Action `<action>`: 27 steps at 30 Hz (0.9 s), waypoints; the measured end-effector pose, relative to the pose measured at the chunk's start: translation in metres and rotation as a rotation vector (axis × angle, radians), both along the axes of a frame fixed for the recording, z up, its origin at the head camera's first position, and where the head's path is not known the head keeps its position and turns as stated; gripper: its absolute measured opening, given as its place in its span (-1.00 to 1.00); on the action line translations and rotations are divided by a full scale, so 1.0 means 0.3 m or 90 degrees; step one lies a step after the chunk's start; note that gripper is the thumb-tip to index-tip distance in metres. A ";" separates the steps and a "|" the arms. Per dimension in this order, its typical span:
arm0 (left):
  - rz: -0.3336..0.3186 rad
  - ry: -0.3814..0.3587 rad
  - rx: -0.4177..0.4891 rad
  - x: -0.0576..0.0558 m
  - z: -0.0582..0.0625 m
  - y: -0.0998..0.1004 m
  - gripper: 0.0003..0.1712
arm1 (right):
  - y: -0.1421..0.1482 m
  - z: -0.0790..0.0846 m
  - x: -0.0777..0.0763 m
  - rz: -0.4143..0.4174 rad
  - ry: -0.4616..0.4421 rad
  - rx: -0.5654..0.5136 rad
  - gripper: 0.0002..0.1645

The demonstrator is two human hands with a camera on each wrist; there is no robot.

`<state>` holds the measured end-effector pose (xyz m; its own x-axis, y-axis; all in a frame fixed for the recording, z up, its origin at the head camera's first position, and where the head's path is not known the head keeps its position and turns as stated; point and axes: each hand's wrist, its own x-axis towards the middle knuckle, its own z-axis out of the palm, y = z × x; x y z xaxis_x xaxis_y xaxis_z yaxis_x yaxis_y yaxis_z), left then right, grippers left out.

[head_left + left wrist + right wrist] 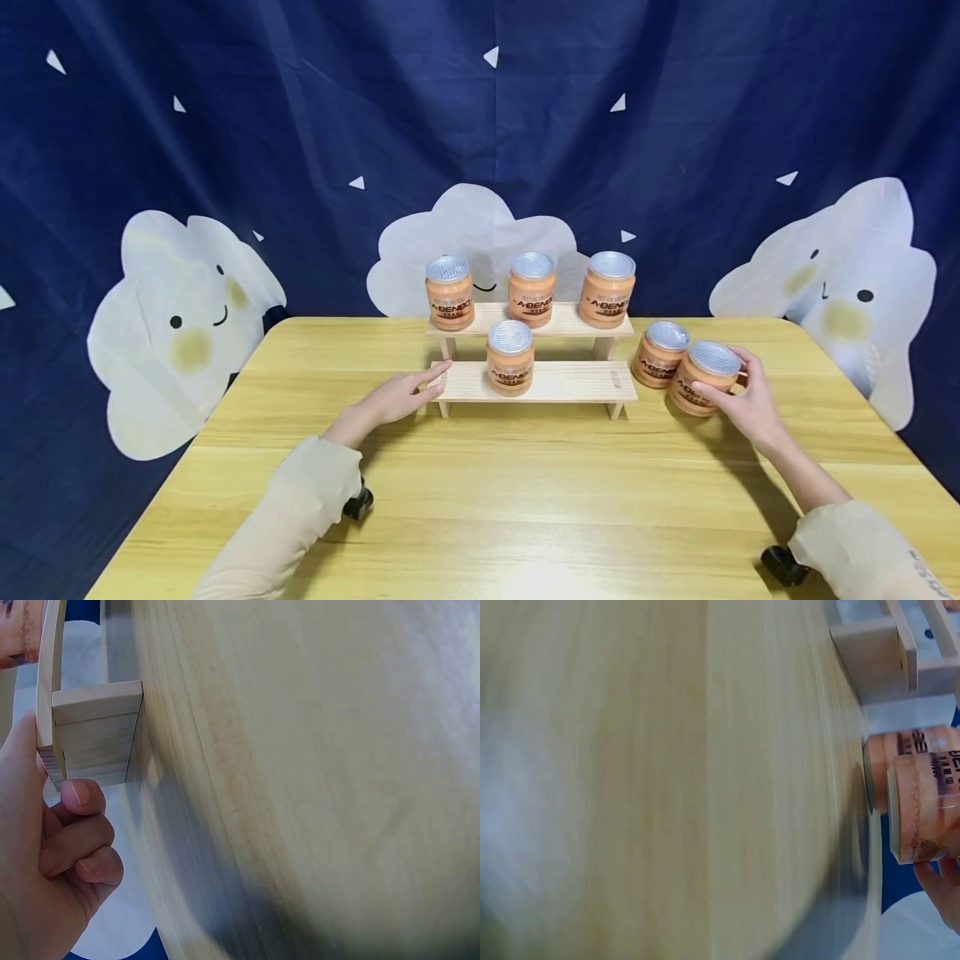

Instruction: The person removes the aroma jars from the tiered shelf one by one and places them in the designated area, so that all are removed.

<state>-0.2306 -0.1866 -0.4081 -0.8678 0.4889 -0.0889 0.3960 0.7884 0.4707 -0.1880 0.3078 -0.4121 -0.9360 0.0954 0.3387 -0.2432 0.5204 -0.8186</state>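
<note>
My left hand grips the left end of the lower wooden shelf. In the left wrist view its fingers curl under the board's end beside the shelf leg. An orange jar with a silver lid stands on this lower tier. To the right, my right hand holds another orange jar around its side, thumb in front. That jar overlaps a second jar just behind it, beside the shelf's right end.
Behind, the upper tier carries three matching jars: left, middle and right. Everything stands on a light wooden table. A dark blue curtain with white clouds hangs along the table's far edge.
</note>
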 end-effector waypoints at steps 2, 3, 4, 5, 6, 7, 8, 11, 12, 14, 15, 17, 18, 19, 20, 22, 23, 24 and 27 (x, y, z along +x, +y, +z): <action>0.000 -0.001 -0.002 0.000 0.000 0.001 -0.36 | 0.014 -0.003 -0.003 -0.005 -0.008 0.014 -0.15; 0.000 0.000 -0.003 0.000 0.000 0.002 -0.36 | 0.021 -0.004 -0.005 -0.008 -0.011 0.023 -0.14; 0.000 0.000 -0.004 -0.001 -0.001 0.002 -0.36 | 0.027 -0.005 -0.007 -0.010 -0.014 0.032 -0.13; -0.001 0.000 -0.004 -0.001 -0.001 0.003 -0.36 | 0.033 -0.005 -0.010 -0.012 -0.014 0.041 -0.12; -0.002 0.001 -0.005 0.000 -0.002 0.004 -0.36 | 0.039 -0.007 -0.013 -0.012 -0.014 0.045 -0.12; -0.003 0.002 -0.006 -0.001 -0.003 0.004 -0.36 | 0.044 -0.008 -0.017 -0.011 -0.011 0.049 -0.12; -0.002 0.003 -0.006 -0.001 -0.004 0.005 -0.36 | 0.050 -0.010 -0.020 -0.011 -0.009 0.054 -0.13; -0.002 0.003 -0.008 0.000 -0.005 0.006 -0.37 | 0.065 -0.019 -0.028 -0.008 -0.007 0.063 -0.13; -0.001 0.003 -0.007 0.000 -0.005 0.006 -0.37 | 0.070 -0.022 -0.031 -0.009 -0.010 0.065 -0.13; -0.001 0.003 -0.007 0.000 -0.005 0.006 -0.37 | 0.077 -0.028 -0.034 -0.012 -0.017 0.070 -0.13; -0.001 0.003 -0.007 0.001 -0.005 0.006 -0.37 | 0.081 -0.030 -0.036 -0.012 -0.020 0.071 -0.13; -0.001 0.002 -0.008 0.002 -0.005 0.006 -0.37 | 0.088 -0.034 -0.042 -0.011 -0.023 0.071 -0.13; -0.001 0.001 -0.008 0.002 -0.005 0.006 -0.37 | 0.091 -0.035 -0.046 -0.010 -0.023 0.070 -0.14; 0.000 0.000 -0.009 0.002 -0.006 0.005 -0.37 | 0.094 -0.036 -0.051 -0.006 -0.021 0.068 -0.14; 0.002 -0.001 -0.010 0.003 -0.006 0.004 -0.37 | 0.098 -0.037 -0.057 0.000 -0.018 0.065 -0.14; 0.003 -0.003 -0.011 0.002 -0.007 0.003 -0.37 | 0.107 -0.039 -0.071 0.014 -0.015 0.061 -0.14; 0.004 -0.003 -0.011 0.001 -0.007 0.003 -0.37 | 0.112 -0.039 -0.078 0.023 -0.015 0.059 -0.14; 0.004 -0.003 -0.011 0.000 -0.006 0.002 -0.36 | 0.116 -0.038 -0.084 0.029 -0.016 0.059 -0.14; 0.003 -0.004 -0.011 -0.003 -0.003 0.001 -0.36 | 0.129 -0.030 -0.100 0.045 -0.024 0.060 -0.15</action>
<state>-0.2315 -0.1864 -0.4091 -0.8697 0.4829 -0.1019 0.3893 0.7983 0.4596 -0.2181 0.3464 -0.4211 -0.9516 -0.0027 0.3074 -0.2523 0.5782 -0.7759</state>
